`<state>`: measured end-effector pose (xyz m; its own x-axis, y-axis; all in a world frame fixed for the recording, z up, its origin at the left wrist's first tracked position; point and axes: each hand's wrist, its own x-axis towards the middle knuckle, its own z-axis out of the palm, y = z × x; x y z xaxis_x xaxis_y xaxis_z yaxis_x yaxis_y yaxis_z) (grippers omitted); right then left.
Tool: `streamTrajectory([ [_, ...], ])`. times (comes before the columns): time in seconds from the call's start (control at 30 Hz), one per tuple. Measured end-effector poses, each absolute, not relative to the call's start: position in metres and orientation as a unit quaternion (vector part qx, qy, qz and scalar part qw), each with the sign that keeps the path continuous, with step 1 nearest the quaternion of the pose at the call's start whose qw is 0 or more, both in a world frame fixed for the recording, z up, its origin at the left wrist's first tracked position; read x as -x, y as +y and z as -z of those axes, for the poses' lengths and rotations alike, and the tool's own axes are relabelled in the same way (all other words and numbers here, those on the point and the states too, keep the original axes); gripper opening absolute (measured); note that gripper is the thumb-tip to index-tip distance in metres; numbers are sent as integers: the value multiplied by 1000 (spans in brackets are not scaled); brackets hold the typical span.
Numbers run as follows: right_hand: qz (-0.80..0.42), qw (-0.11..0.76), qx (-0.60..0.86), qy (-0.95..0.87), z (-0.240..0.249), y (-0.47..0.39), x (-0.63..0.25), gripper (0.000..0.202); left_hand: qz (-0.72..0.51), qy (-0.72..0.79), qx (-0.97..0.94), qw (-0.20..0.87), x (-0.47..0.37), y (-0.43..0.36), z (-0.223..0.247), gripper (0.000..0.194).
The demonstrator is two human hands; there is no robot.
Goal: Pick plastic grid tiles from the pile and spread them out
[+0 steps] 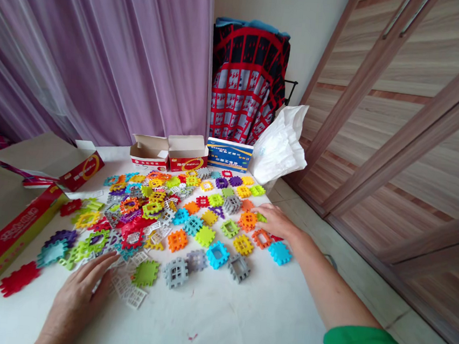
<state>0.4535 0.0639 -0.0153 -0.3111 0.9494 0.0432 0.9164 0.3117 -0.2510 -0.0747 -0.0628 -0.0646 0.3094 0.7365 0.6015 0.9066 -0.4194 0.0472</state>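
Note:
My left hand [82, 290] rests at the near left, its fingers stretched out beside some white window-frame pieces [131, 289] and holding nothing I can see. On the right, my right hand [273, 220] reaches over the table edge side with fingers and thumb apart. Its fingertips are at the right side of an orange square building block with a window [248, 221]. Partly under that hand lies a lime green piece [261, 217]. Close by are an orange open-frame block [261, 238], a blue block [280, 252] and a red piece, mostly hidden by the wrist.
A mixed heap of toothed plastic blocks [140, 207] covers the table's left middle. Open cardboard boxes [186, 159] and a blue box [229, 156] line the back. A white plastic bag [281, 144] stands at the back right. Larger red boxes [13, 229] flank the left.

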Motion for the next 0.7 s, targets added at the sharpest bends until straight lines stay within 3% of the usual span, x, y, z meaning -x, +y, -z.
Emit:
streamTrajectory([
  [0.2, -50, 296, 641, -707, 16, 59, -474, 33, 291, -535, 778, 153, 76, -65, 66, 31],
  [0.33, -35, 410, 704, -579, 31, 38, -468, 40, 294, -555, 767, 131, 75, -66, 67, 31],
  [0.53, -27, 427, 676, -600, 45, -3, -413, 36, 304, -599, 733, 103, 75, -66, 67, 31],
  [0.7, -57, 371, 516, -770, 21, -15, -333, 31, 309, -622, 714, 86, 73, -67, 67, 32],
])
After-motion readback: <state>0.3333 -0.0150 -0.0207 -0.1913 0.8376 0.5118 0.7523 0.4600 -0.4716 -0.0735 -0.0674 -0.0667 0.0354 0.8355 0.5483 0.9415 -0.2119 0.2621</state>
